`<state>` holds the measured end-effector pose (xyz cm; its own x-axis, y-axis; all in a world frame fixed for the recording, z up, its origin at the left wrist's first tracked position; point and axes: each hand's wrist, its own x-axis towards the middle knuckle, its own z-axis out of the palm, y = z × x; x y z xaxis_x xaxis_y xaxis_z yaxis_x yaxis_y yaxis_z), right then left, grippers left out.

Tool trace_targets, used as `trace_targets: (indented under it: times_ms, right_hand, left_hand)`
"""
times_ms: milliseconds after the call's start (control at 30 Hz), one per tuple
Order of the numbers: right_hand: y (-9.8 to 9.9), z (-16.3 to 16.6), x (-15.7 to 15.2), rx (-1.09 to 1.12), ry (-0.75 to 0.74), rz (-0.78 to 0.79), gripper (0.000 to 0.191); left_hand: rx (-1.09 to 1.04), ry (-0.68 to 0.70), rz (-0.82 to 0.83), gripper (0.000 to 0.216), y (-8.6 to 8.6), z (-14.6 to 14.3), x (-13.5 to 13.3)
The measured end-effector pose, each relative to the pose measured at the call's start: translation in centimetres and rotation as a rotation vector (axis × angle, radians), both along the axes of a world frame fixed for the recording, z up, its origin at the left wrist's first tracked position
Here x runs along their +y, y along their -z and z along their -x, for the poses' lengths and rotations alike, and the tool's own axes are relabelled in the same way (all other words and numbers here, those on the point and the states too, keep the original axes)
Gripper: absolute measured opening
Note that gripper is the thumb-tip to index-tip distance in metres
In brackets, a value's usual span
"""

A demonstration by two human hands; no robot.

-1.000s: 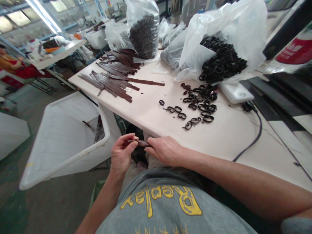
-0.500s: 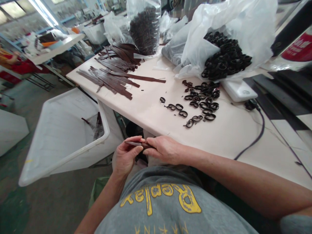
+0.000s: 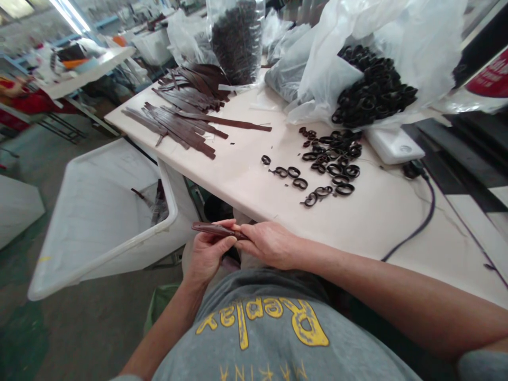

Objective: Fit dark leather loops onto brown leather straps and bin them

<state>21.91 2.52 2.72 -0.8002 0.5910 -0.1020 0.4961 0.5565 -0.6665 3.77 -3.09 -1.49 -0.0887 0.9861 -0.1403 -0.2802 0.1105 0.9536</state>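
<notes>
My left hand [image 3: 208, 257] pinches a dark brown leather strap [image 3: 211, 228] between thumb and fingers, with the flat end sticking out to the left. The strap's other end runs into my right hand [image 3: 273, 243], closed on it with the thumb close to my left fingertips. Part of the strap is hidden inside the right fingers. Both hands are over my lap, just off the table's near edge. On the table [image 3: 246, 182] beyond them are loose black loops [image 3: 335, 159] and a pile of brown leather straps [image 3: 178, 124].
A clear bag [image 3: 377, 87] of black loops lies open at the back, beside another filled bag [image 3: 236, 42]. Right of the loops sit a white box [image 3: 392, 145] and a black cable [image 3: 424, 219]. A white bin [image 3: 99, 211] stands left of the table.
More of the strap now shows beyond my left fingers, reaching farther left. My hands stay together in nearly the same place, and the camera view has shifted slightly.
</notes>
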Motion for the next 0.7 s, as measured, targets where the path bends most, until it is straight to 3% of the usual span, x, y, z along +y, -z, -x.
trace_targets:
  times_ms: [233, 500, 700]
  right_hand:
    - [-0.1, 0.0, 0.4, -0.126, 0.021, -0.006, 0.028]
    - [0.8, 0.1, -0.2, -0.02, 0.026, 0.016, 0.031]
    - [0.4, -0.6, 0.6, 0.076, 0.03, 0.152, 0.043]
  left_hand:
    - [0.027, -0.14, -0.042, 0.034, -0.4, 0.9, 0.6]
    - [0.115, 0.017, -0.002, 0.032, 0.4, -0.3, -0.1]
    - [-0.115, -0.165, -0.063, 0.037, -0.9, 1.7, 1.7]
